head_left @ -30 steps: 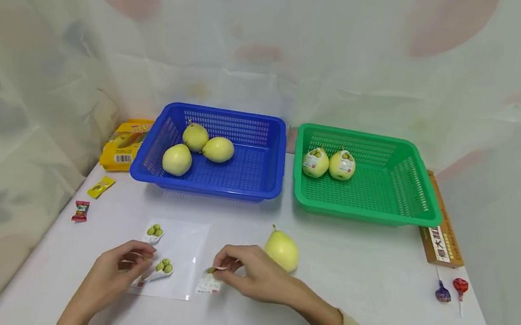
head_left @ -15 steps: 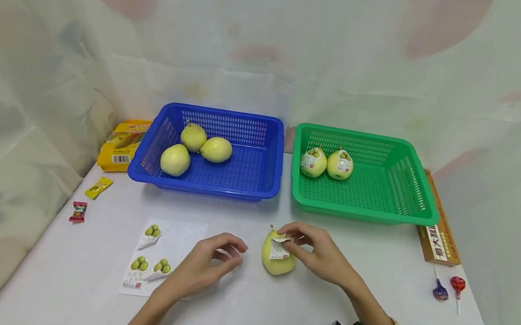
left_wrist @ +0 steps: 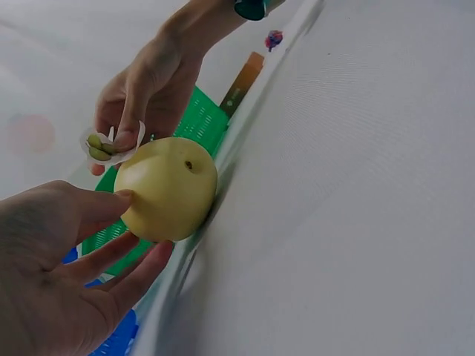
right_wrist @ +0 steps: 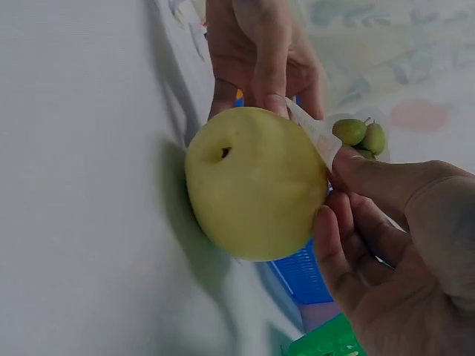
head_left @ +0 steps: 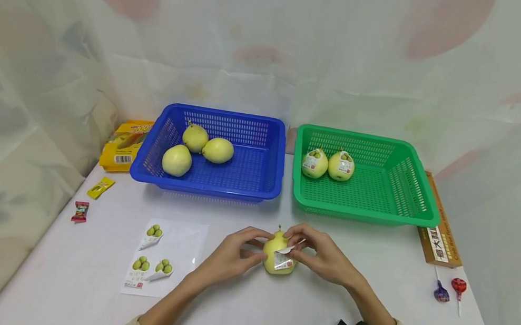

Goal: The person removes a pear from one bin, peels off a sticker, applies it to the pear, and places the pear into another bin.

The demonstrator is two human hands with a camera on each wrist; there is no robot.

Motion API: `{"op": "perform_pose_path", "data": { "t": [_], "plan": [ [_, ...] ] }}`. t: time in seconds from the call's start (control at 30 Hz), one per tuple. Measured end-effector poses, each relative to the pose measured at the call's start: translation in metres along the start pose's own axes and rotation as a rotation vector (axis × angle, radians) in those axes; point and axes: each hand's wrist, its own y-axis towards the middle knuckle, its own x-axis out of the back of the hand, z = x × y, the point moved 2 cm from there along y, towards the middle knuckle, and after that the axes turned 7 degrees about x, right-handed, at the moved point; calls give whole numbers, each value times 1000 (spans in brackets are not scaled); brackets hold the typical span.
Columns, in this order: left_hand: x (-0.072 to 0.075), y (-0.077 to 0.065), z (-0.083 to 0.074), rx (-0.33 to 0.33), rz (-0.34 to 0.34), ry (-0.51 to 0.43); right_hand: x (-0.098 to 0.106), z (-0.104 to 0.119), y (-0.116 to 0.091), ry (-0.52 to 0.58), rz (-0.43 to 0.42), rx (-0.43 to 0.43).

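A yellow-green pear (head_left: pixel 271 264) stands on the white table, its stem pointing away. My left hand (head_left: pixel 235 252) grips it from the left, thumb on one side and fingers on the other, as the left wrist view shows on the pear (left_wrist: pixel 171 196). On the pear's right, my right hand (head_left: pixel 322 256) pinches the upper part of a white sticker (head_left: pixel 283 261) printed with green pears. The sticker's lower part lies against the fruit, while its top curls away in the right wrist view, where the printed pears (right_wrist: pixel 360 135) show beyond the thumb.
A sheet (head_left: pixel 187 245) with several pear stickers lies to the left. Behind stand a blue basket (head_left: pixel 210 188) with 3 plain pears and a green basket (head_left: pixel 365 211) with two stickered pears. Candies (head_left: pixel 101 187), a yellow packet (head_left: pixel 123 148), a brown box (head_left: pixel 443 240) and lollipops (head_left: pixel 459 285) lie at the sides.
My right hand has carried the sticker from beside the sheet to the pear. My left hand has left the sheet, moved right and taken hold of the pear.
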Motion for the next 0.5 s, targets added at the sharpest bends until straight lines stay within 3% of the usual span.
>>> {"op": "perform_pose_path", "data": {
  "t": [0.5],
  "plan": [
    [-2,1,-1,7,-38,85,-16,-10,-8,-122,-176,176]
  ]
}}
